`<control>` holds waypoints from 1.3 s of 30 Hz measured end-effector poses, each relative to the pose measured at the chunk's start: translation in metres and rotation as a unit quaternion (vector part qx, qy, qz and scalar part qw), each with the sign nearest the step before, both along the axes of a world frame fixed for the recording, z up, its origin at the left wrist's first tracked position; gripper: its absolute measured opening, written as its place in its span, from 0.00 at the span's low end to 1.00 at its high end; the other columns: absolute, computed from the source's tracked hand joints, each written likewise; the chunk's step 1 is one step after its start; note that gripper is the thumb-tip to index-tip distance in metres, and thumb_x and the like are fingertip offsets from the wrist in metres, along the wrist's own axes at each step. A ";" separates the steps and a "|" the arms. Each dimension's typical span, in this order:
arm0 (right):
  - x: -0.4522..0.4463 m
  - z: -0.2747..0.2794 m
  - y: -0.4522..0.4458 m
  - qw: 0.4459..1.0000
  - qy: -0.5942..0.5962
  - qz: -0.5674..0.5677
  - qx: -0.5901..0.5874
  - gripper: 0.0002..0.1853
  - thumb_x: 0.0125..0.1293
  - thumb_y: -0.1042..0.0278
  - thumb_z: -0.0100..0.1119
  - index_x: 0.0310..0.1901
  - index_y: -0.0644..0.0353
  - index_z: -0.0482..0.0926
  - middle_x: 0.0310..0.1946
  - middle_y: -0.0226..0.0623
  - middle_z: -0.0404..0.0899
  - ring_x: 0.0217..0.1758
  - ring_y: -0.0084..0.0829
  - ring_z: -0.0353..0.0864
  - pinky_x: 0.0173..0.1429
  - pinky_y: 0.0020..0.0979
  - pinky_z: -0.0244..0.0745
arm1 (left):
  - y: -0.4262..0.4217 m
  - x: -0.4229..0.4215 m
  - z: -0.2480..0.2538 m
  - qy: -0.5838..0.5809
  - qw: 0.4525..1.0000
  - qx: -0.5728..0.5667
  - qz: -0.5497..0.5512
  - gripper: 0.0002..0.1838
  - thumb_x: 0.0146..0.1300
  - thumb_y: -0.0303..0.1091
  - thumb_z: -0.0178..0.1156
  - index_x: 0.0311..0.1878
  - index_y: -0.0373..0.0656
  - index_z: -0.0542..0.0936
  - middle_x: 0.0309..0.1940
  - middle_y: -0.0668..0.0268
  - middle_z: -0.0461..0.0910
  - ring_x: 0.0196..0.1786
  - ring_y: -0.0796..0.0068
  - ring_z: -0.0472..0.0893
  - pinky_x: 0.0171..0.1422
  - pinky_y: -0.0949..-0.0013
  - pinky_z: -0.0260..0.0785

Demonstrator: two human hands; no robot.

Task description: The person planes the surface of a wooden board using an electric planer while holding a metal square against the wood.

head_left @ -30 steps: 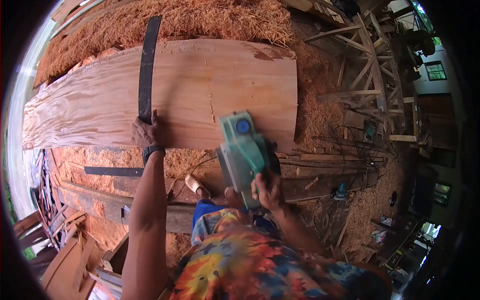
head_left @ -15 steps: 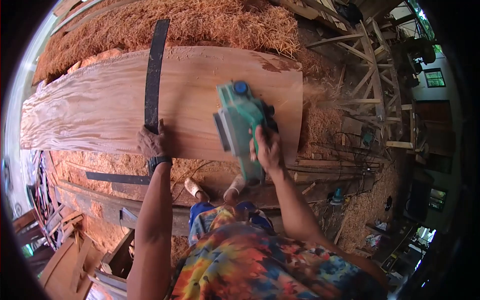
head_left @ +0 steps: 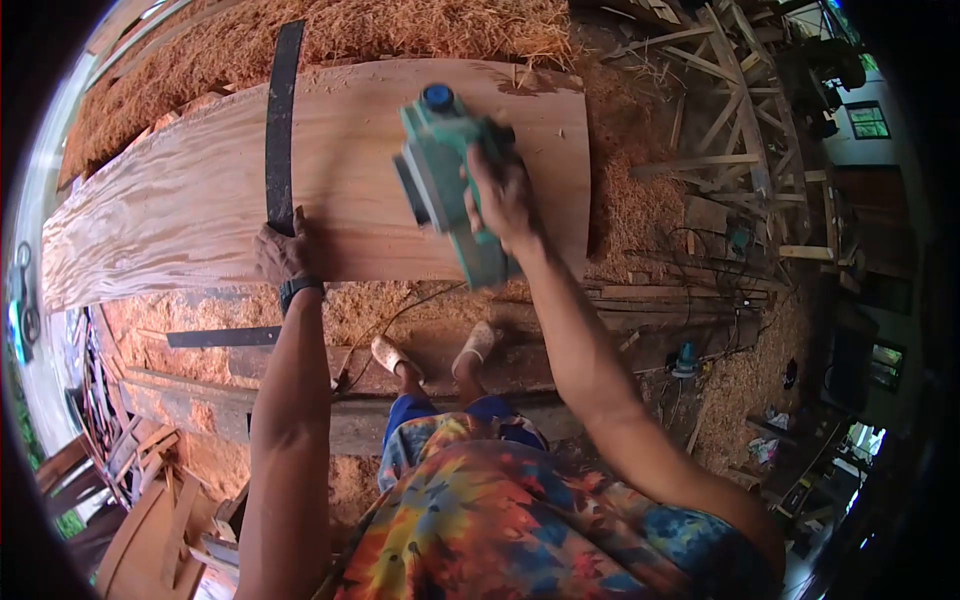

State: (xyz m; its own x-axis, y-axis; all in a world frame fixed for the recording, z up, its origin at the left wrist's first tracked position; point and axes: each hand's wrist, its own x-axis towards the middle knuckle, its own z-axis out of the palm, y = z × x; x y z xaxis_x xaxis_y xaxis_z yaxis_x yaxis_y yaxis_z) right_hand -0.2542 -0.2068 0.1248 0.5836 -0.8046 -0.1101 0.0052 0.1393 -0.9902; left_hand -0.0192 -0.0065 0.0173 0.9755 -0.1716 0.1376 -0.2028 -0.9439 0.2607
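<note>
A long, wide wooden board (head_left: 190,200) lies across the view, its grain pale and wavy at the left. Across it runs a flat black strip (head_left: 281,120), and my left hand (head_left: 283,252) grips the strip's near end at the board's front edge. My right hand (head_left: 500,195) is wrapped round the handle of a green power planer (head_left: 440,140) with a blue knob. The planer is over the right part of the board, slightly blurred, its rear end near the front edge. A few shavings dot the wood.
Heaped shavings (head_left: 400,35) lie beyond the board. A second black strip (head_left: 222,337) is below it at the left. My feet, in light shoes (head_left: 478,342), stand by a cable. Wooden frames (head_left: 745,120) rise at the right, with a small teal tool (head_left: 685,360) lower down.
My right hand has pushed the planer away from my body, from the board's near edge towards its far edge. My left hand keeps its grip on the black strip.
</note>
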 end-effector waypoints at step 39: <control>0.066 -0.001 -0.108 1.000 0.022 0.015 0.011 0.31 0.72 0.33 0.51 0.37 0.61 0.75 0.17 0.30 0.71 0.13 0.22 0.69 0.18 0.27 0.66 | 0.005 0.004 -0.024 -0.104 0.994 -0.008 -0.019 0.37 0.61 0.71 0.56 0.53 0.43 0.76 0.47 0.56 0.79 0.55 0.51 0.78 0.57 0.49 0.65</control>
State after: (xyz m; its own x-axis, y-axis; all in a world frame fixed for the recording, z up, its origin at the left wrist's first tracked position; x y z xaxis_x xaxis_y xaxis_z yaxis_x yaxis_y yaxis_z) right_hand -0.1886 -0.3145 0.1239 0.6017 -0.7838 -0.1538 -0.0426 0.1609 -0.9861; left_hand -0.0149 -0.0015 -0.0067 0.9186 -0.2047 0.3381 -0.2897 -0.9306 0.2236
